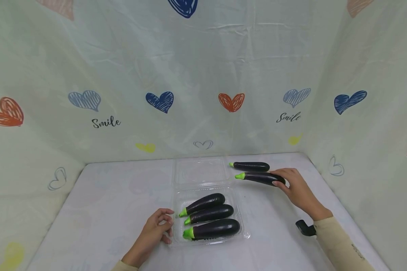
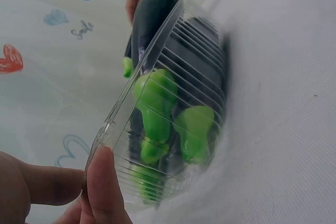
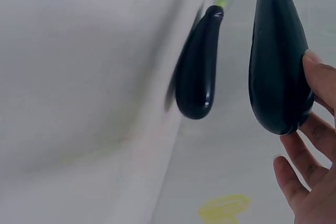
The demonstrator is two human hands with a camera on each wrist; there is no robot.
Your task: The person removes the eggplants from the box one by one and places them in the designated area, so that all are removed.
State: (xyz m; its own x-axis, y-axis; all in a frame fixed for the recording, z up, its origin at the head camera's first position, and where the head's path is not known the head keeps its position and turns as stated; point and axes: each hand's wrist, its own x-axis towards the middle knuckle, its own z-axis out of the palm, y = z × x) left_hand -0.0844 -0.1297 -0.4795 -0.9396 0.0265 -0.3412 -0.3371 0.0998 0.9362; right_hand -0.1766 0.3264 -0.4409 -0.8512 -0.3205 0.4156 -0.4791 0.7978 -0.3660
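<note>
The right hand [image 1: 293, 184] has its grip clamped on the rounded end of a glossy, blackish-purple eggplant with a green stem [image 1: 259, 178], thumb on one side and fingers on the other; the eggplant is held up off the table [image 1: 122, 192], its stem end toward the left. The left hand [image 1: 156, 226] has its grip together on the left rim of a clear plastic hinged container [image 1: 210, 243], the thumb and a finger pinching the edge. At least three more dark eggplants with bright green stems [image 1: 211, 213] lie side by side in the container's near half, stems to the left; its clear lid [image 1: 200, 171] lies open on the far side. Just beyond the held eggplant, a slim dark eggplant with a green stem [image 1: 252, 166] rests on the white-covered table, right of the lid. A small black object [image 1: 304, 227] shows beside the beige right sleeve [image 1: 340, 241], partly hidden. Around the table's far, left and right sides hangs a pale sheet printed with coloured hearts [image 1: 196, 67] and the word "Smile".
</note>
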